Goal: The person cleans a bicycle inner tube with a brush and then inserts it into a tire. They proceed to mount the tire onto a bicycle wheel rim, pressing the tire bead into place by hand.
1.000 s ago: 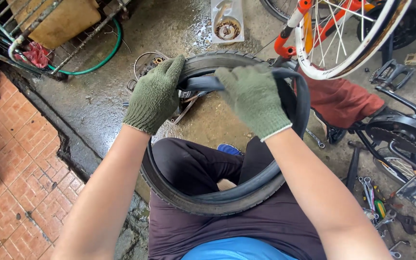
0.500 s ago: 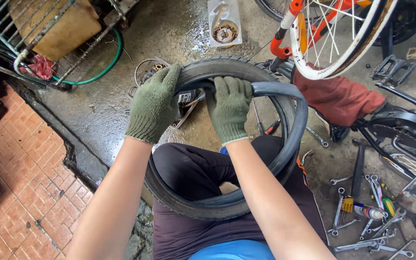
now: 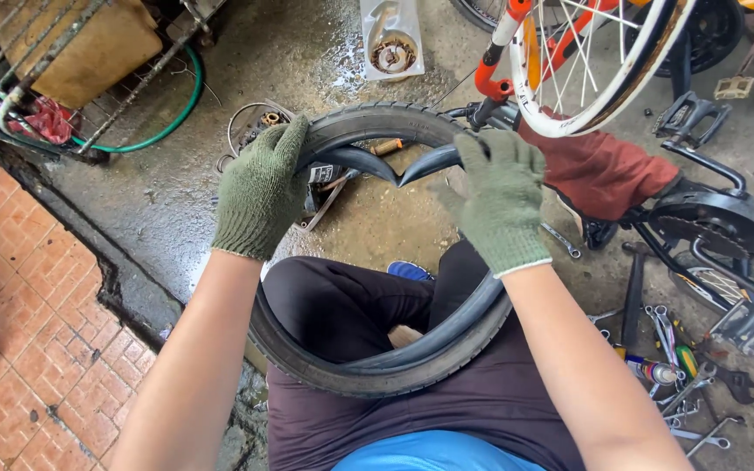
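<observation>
A black bicycle tyre [image 3: 368, 371] rests on my lap, its far side held up in front of me. My left hand [image 3: 259, 192], in a green knit glove, grips the tyre's upper left edge. My right hand [image 3: 499, 205], gloved the same way, grips the upper right part, where a black inner tube [image 3: 368, 161] bulges out of the tyre in a fold between my hands. I am seated, with dark trousers [image 3: 342, 296] showing through the tyre's middle.
An orange bicycle with a white-rimmed wheel [image 3: 604, 70] lies upside down at the upper right. Spanners and small tools [image 3: 674, 384] are scattered on the wet concrete at right. A metal rack with a green hose [image 3: 163, 122] stands upper left; red brick paving [image 3: 19, 349] lies left.
My right hand has slid rightward along the tyre's top. The inner tube now folds out between my hands. The left hand has held its grip.
</observation>
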